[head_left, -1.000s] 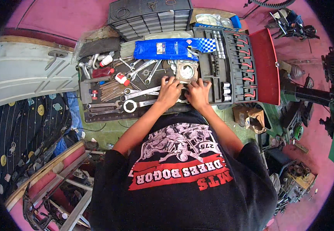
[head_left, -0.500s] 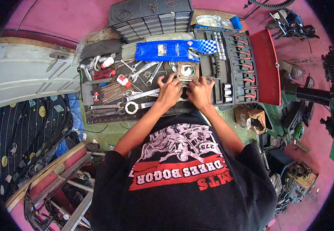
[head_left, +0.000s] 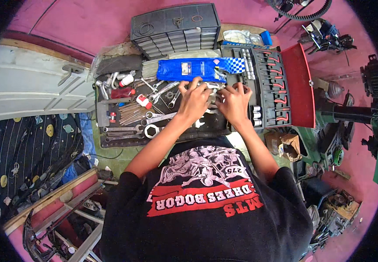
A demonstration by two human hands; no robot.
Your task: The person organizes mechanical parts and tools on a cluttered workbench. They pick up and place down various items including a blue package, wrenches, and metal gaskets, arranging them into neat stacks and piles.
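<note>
A silver metal engine part (head_left: 215, 85) lies between my two hands on the tool-covered bench, just on the near side of a blue plastic packet (head_left: 189, 71). Curled fingers of my left hand (head_left: 193, 102) grip its left side. On the other side, my right hand (head_left: 234, 105) has bent fingers closed around the part. Most of it is hidden behind my hands, so its full shape does not show. Left of my left hand lie several combination wrenches (head_left: 162, 117) and a large ring wrench (head_left: 151, 131).
A white bottle with a red label (head_left: 143, 101) lies among thin brown rods (head_left: 132, 114) to the left. A drawer cabinet (head_left: 176, 24) stands at the back. Right are sockets (head_left: 256, 112) and a toolbox with its red lid (head_left: 301, 85) raised. A paper bag (head_left: 290, 146) sits lower right.
The part's square face with a round opening showed upward before; now its silver surface shows between my fingers. Both hands have moved farther up around it, toward the blue packet. The view has shifted slightly.
</note>
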